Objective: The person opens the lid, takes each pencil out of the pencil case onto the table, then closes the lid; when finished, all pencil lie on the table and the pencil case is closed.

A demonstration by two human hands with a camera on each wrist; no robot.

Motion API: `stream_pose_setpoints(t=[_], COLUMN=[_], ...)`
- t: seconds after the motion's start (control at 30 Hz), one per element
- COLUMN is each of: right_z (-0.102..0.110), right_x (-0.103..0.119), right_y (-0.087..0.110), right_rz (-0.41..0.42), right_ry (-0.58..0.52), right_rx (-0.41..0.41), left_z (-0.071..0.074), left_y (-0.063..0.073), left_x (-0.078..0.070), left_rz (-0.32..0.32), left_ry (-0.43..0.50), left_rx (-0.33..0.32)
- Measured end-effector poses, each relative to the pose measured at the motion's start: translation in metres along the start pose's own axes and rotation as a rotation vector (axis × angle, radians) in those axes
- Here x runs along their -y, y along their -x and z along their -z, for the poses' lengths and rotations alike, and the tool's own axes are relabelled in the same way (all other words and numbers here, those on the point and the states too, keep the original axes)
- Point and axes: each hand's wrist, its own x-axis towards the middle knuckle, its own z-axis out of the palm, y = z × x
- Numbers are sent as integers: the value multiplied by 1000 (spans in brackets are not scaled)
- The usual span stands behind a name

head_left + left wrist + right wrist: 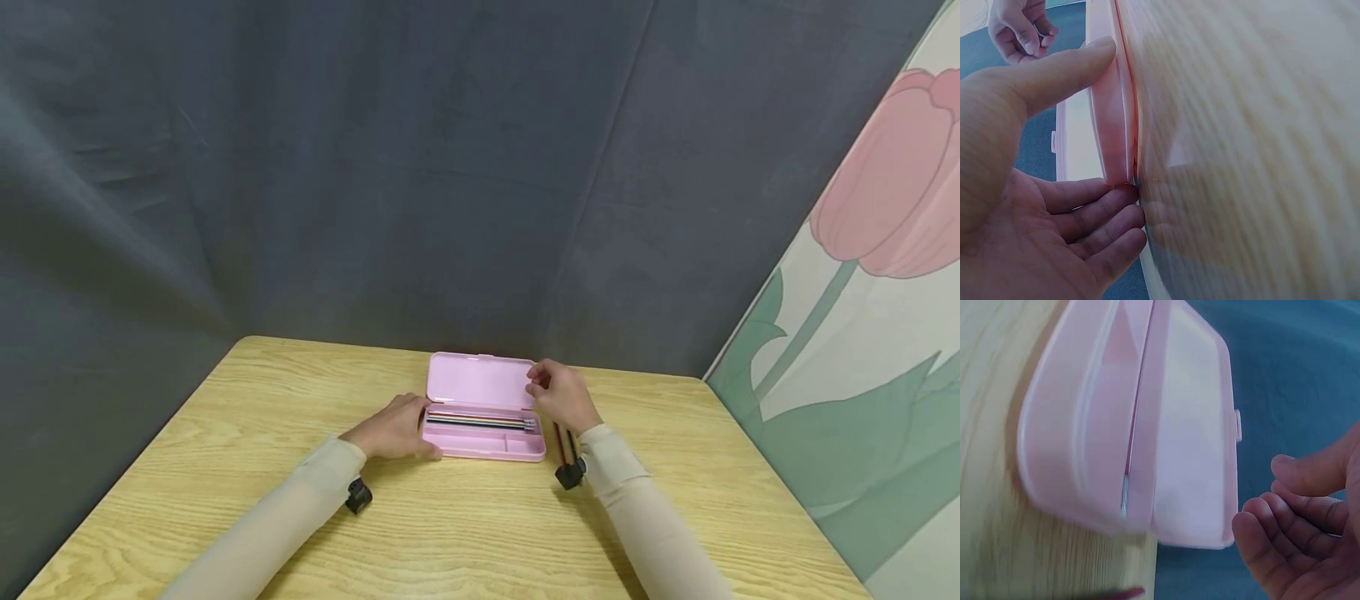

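An open pink pencil case (465,443) lies on the table with its lid (478,381) raised at the back. Several pencils (480,421) of different colours lie lengthwise in its long compartment. My left hand (397,429) grips the left end of the case, its thumb along the front side and its fingertips at the back corner in the left wrist view. Beside the lid's right edge, my right hand (564,396) hovers with loosely curled fingers (1260,550) and nothing between them. More pencils (560,444), one red and one dark, lie on the table under the right wrist.
The wooden table (465,525) ends at a dark curtain (420,208) close behind the case. A flower-printed panel (862,350) borders the right side. Black wrist cameras (570,476) hang under both sleeves, the right one over the loose pencils.
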Motion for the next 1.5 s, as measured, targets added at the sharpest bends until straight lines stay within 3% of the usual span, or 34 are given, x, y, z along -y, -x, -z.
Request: stream_pose_setpoints(t=[0.5, 1.03, 1.5], right_z=[-34, -58, -70], right_x=[31, 44, 43], right_y=[-6, -3, 2], right_rz=[146, 270, 289], right_ry=[17, 21, 120], right_rx=[143, 183, 199], left_z=[-2, -1, -2], left_y=[-2, -2, -3], left_x=[3, 1, 2], left_rz=[-4, -16, -24], left_ry=[-1, 0, 3], left_rx=[-5, -10, -11])
